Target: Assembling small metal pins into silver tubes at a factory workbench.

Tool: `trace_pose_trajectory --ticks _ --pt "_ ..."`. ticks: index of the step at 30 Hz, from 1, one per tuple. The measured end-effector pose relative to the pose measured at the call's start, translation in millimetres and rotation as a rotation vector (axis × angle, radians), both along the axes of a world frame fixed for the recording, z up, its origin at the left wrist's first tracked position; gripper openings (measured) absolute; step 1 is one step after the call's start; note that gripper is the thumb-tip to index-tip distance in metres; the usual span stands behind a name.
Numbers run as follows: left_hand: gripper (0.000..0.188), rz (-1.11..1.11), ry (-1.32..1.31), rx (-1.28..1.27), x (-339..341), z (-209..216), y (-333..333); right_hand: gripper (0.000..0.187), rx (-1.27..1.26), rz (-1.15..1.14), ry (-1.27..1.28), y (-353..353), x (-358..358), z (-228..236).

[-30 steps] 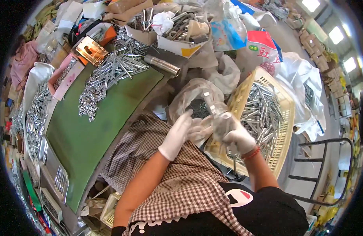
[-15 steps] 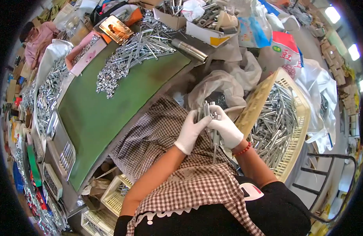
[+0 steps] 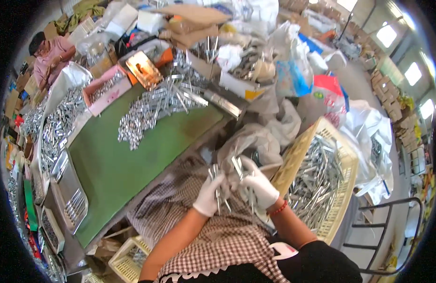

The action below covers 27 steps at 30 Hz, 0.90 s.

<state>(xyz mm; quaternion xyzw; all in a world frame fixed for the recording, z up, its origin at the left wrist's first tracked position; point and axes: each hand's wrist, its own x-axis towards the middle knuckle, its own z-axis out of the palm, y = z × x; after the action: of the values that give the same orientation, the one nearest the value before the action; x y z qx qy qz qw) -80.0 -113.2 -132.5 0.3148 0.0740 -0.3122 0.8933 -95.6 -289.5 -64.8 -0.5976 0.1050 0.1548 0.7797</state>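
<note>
holding slim silvery metal pieces point(image 3: 214, 170) in my left hand point(image 3: 208, 195), i have its white-gloved fingers closed around them, with ends poking up above the grip and others hanging below it. my right hand point(image 3: 261, 187), gloved in white too, is closed on a second bunch point(image 3: 237, 166); one shiny end stands up beside the fingers, and thinner ends hang beneath. i cannot tell how many pieces each hand has, as they are partly blurred. the two hands are near each other but apart, both above the checked apron point(image 3: 208, 243) on my lap. a red beaded bracelet point(image 3: 278, 208) circles my right wrist.

just beyond my fingers is a crumpled, translucent bag point(image 3: 255, 139), its inside too dim to make out. to the right of my fingers stands a cream plastic crate point(image 3: 352, 181), loaded with jumbled metal rods point(image 3: 317, 181). to the left of them is the green-topped desk point(image 3: 114, 188), with a heap of shiny metal parts point(image 3: 137, 120) on its far side and a thick metal tube point(image 3: 222, 104) near its edge. farther left of my fingers are a metal tray point(image 3: 85, 212), a pink box point(image 3: 99, 104) of small parts and a lit screen point(image 3: 143, 70). well beyond, at the far left, is a person in a pink top point(image 3: 57, 52).
</note>
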Motion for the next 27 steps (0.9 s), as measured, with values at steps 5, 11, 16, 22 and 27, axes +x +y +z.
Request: trace_pose_trajectory --ticks 5,11,16,22,27 --pt "0.026 -0.017 0.03 0.073 -10.1 15.3 -4.1 0.072 -0.153 0.145 -0.013 15.3 -10.5 -10.2" --pt "0.015 -0.034 0.031 0.076 -11.2 11.5 1.2 0.064 -0.124 0.257 0.04 26.5 -10.9 13.7" --pt "0.018 -0.019 -0.035 0.028 -11.6 11.5 -1.4 0.052 0.246 0.101 0.171 12.3 -12.9 5.6" --pt "0.024 0.23 0.001 -0.055 -4.9 24.2 -2.2 0.024 0.07 -0.213 0.19 -24.0 -19.8 -27.4" --pt "0.021 0.197 0.177 -0.294 -2.7 -1.4 13.6 0.025 -0.235 -0.315 -0.18 -6.9 -15.7 26.3"
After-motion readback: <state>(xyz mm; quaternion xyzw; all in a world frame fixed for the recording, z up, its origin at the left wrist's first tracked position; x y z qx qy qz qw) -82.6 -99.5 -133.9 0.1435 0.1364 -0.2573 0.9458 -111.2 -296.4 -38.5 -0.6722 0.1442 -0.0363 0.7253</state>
